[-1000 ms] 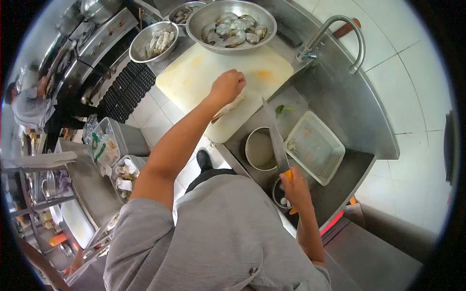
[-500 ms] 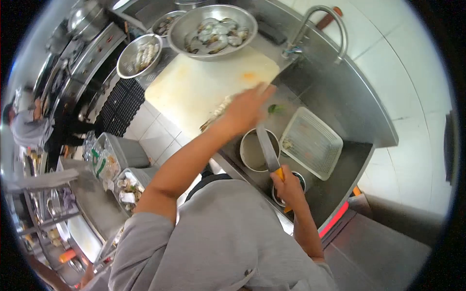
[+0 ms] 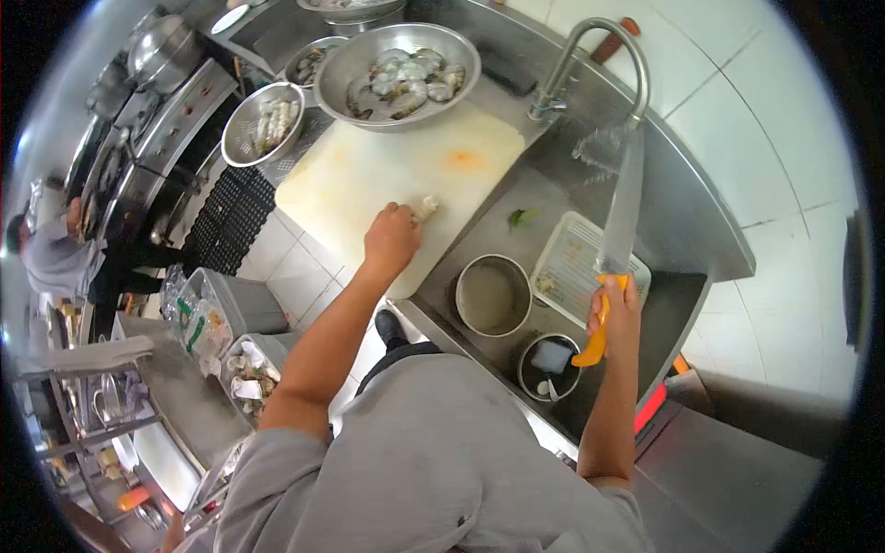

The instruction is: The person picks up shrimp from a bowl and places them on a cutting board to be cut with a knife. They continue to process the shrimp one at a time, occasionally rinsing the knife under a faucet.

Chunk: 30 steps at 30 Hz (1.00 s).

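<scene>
My right hand is wrapped round the orange handle of a knife. The blade points up toward the tap, and water splashes near its tip. On the white cutting board, my left hand is closed on a peeled shrimp, whose pale end sticks out past the fingers. Beyond the board, a large colander holds several grey shrimp. A smaller colander to the left has peeled shrimp in it.
In the sink sit a white plastic basket, a pot of cloudy water and a small metal container. A green scrap lies on the sink floor. Bins stand at left; another person is farther off.
My right hand has lifted the knife up and right to the tap, where water now runs. My left hand has moved from over the sink's edge back to the shrimp on the board.
</scene>
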Motion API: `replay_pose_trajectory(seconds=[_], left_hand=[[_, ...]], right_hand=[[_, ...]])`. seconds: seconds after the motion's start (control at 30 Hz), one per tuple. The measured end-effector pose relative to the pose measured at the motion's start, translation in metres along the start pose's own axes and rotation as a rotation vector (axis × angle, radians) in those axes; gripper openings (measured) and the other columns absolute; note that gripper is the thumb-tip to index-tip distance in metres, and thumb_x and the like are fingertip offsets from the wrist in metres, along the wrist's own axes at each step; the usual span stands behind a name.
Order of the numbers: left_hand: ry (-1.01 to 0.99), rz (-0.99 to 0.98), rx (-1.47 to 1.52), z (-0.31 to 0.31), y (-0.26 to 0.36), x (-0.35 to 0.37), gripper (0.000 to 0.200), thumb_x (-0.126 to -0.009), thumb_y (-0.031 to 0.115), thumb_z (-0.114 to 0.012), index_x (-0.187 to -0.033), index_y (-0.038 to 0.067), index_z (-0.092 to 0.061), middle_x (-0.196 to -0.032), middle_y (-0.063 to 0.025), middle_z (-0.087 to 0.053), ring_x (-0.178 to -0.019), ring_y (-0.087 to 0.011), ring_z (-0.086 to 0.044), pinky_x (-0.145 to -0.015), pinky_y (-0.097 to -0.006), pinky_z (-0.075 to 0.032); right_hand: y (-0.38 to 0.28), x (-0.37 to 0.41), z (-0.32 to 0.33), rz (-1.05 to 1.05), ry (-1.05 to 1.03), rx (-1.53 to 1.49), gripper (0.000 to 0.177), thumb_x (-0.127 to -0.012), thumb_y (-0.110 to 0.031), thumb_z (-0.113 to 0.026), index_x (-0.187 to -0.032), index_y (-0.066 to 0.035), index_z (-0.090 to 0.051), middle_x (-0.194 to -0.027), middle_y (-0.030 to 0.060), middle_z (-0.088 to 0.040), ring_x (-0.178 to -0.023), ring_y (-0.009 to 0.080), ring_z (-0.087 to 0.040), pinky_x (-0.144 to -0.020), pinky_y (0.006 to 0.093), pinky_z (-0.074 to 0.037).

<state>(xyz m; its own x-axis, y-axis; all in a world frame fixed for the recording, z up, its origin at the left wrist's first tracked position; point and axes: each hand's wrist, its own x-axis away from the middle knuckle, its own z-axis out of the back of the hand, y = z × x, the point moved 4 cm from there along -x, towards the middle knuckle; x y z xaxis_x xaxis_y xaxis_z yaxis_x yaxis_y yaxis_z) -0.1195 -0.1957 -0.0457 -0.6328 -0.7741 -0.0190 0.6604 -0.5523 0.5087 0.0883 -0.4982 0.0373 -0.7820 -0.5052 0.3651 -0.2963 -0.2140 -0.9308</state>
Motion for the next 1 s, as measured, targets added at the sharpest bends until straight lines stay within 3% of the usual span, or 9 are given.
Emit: replay_pose_trajectory(seconds=[0.17,0.27,0.37,0.43,0.5,0.6,0.7,0.9,1.0], left_hand=[[-0.219,0.258,0.571,0.015,-0.006,-0.006,0.023,-0.086,0.023,-0.064,-0.097,0.003,-0.066,-0.080,-0.0089,-0.062,-0.073,-0.0234,-0.061,-0.068,-0.0380,-0.051],[-0.268,0.403,1.201,0.037,-0.020,-0.018,0.024,-0.089,0.024,-0.062,-0.102,0.004,-0.065,-0.077,-0.0047,-0.062,-0.071,-0.0173,-0.060,-0.066,-0.0367,-0.051],[-0.087,0.326,1.397,0.093,-0.045,-0.049,0.017,-0.086,0.026,-0.064,-0.088,0.010,-0.065,-0.081,0.0007,-0.059,-0.072,-0.0108,-0.055,-0.064,-0.0269,-0.045],[-0.099,0.200,1.322,0.127,-0.095,-0.092,0.024,-0.090,0.030,-0.062,-0.093,0.007,-0.063,-0.084,-0.0001,-0.060,-0.074,-0.0135,-0.057,-0.070,-0.0308,-0.048],[0.315,0.130,1.638,0.170,-0.089,-0.109,0.032,-0.093,0.036,-0.059,-0.098,0.004,-0.061,-0.083,-0.0018,-0.060,-0.077,-0.0167,-0.059,-0.075,-0.0333,-0.051],[0.668,0.516,1.801,0.171,-0.126,-0.117,0.030,-0.095,0.030,-0.055,-0.100,0.001,-0.059,-0.085,-0.0057,-0.061,-0.079,-0.0200,-0.060,-0.073,-0.0326,-0.052],[0.407,0.359,1.557,0.144,-0.129,-0.131,0.023,-0.093,0.024,-0.055,-0.098,0.002,-0.059,-0.086,-0.0054,-0.061,-0.078,-0.0177,-0.060,-0.069,-0.0322,-0.051],[0.067,0.128,0.857,0.118,-0.011,-0.179,0.027,-0.088,0.025,-0.062,-0.104,0.003,-0.064,-0.089,-0.0030,-0.065,-0.078,-0.0130,-0.061,-0.068,-0.0260,-0.050],[0.005,-0.077,0.254,0.061,-0.010,-0.241,0.028,-0.083,0.022,-0.058,-0.091,-0.003,-0.068,-0.080,-0.0156,-0.069,-0.072,-0.0258,-0.067,-0.066,-0.0361,-0.053]], right_hand=[[0.049,0.009,0.012,-0.159,-0.097,0.382,0.022,-0.095,-0.029,-0.053,-0.093,-0.007,-0.049,-0.058,0.0028,-0.049,-0.040,0.0122,-0.047,-0.037,0.0276,-0.038],[0.064,0.029,-0.001,-0.167,-0.185,0.447,0.022,-0.095,-0.027,-0.053,-0.092,-0.006,-0.049,-0.057,0.0029,-0.049,-0.040,0.0124,-0.047,-0.037,0.0284,-0.038],[0.083,0.034,-0.009,-0.196,-0.245,0.458,0.020,-0.094,-0.025,-0.055,-0.094,-0.007,-0.049,-0.057,0.0027,-0.049,-0.041,0.0122,-0.048,-0.038,0.0285,-0.039],[0.084,0.040,-0.015,-0.196,-0.262,0.447,0.019,-0.093,-0.024,-0.056,-0.095,-0.007,-0.049,-0.057,0.0024,-0.049,-0.042,0.0121,-0.048,-0.038,0.0283,-0.039],[0.079,0.042,-0.021,-0.238,-0.262,0.466,0.018,-0.092,-0.022,-0.057,-0.096,-0.007,-0.048,-0.059,0.0025,-0.049,-0.042,0.0120,-0.048,-0.038,0.0281,-0.039],[0.077,0.041,-0.025,-0.237,-0.264,0.465,0.015,-0.092,-0.019,-0.056,-0.093,-0.007,-0.046,-0.060,0.0028,-0.048,-0.041,0.0117,-0.047,-0.038,0.0274,-0.038],[0.071,0.037,-0.027,-0.206,-0.242,0.514,0.016,-0.092,-0.019,-0.056,-0.093,-0.006,-0.047,-0.060,0.0026,-0.049,-0.042,0.0114,-0.047,-0.039,0.0276,-0.039],[0.069,0.030,-0.027,-0.236,-0.228,0.500,0.016,-0.093,-0.020,-0.056,-0.097,-0.006,-0.049,-0.060,0.0021,-0.050,-0.043,0.0112,-0.048,-0.040,0.0279,-0.040],[0.069,0.028,-0.027,-0.196,-0.236,0.530,0.018,-0.093,-0.020,-0.057,-0.102,-0.005,-0.050,-0.062,0.0020,-0.050,-0.044,0.0111,-0.048,-0.040,0.0280,-0.040]])
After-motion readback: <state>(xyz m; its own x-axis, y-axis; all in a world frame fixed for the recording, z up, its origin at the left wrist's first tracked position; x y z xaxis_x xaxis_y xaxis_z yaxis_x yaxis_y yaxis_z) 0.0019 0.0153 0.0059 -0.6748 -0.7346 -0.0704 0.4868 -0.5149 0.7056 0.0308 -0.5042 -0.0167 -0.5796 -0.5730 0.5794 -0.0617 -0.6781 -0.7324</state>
